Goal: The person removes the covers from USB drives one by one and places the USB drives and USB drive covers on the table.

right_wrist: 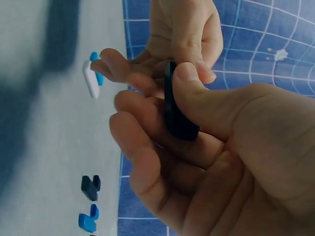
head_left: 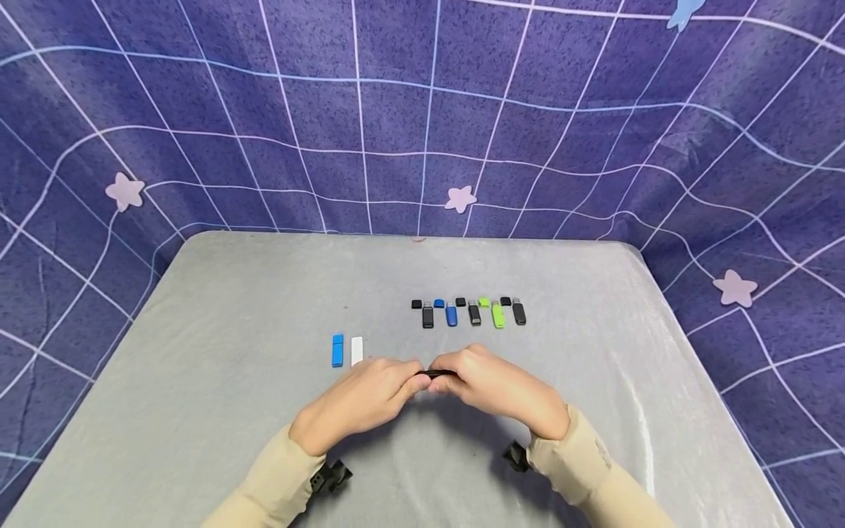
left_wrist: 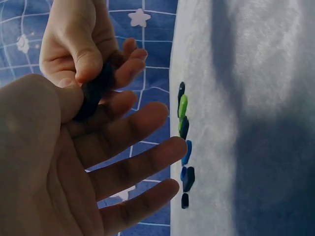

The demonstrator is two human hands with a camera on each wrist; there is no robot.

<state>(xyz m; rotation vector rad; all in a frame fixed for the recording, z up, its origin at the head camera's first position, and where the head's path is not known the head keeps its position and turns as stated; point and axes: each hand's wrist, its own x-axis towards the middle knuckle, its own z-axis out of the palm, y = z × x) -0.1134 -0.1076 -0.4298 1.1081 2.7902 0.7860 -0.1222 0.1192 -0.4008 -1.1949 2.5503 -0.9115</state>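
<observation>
Both hands hold one black USB flash drive (head_left: 436, 373) above the near middle of the table. My left hand (head_left: 366, 396) pinches its left end between thumb and index finger. Its other fingers are spread out in the left wrist view. At the right end, my right hand (head_left: 505, 389) grips the drive (right_wrist: 178, 110) with the thumb on top and curled fingers beneath. Fingers hide part of the drive, and whether its cap is on I cannot tell. Just beyond the left hand lie a blue flash drive (head_left: 337, 350) and a white one (head_left: 357, 350), partly covered by that hand.
Farther back, several uncapped flash drives lie in a row: black (head_left: 428, 316), blue (head_left: 452, 315) and green (head_left: 498, 315) among them. Small caps, such as a blue cap (head_left: 439, 303), lie beside them. A grey cloth covers the table (head_left: 251, 308); a purple gridded curtain (head_left: 396, 117) surrounds it.
</observation>
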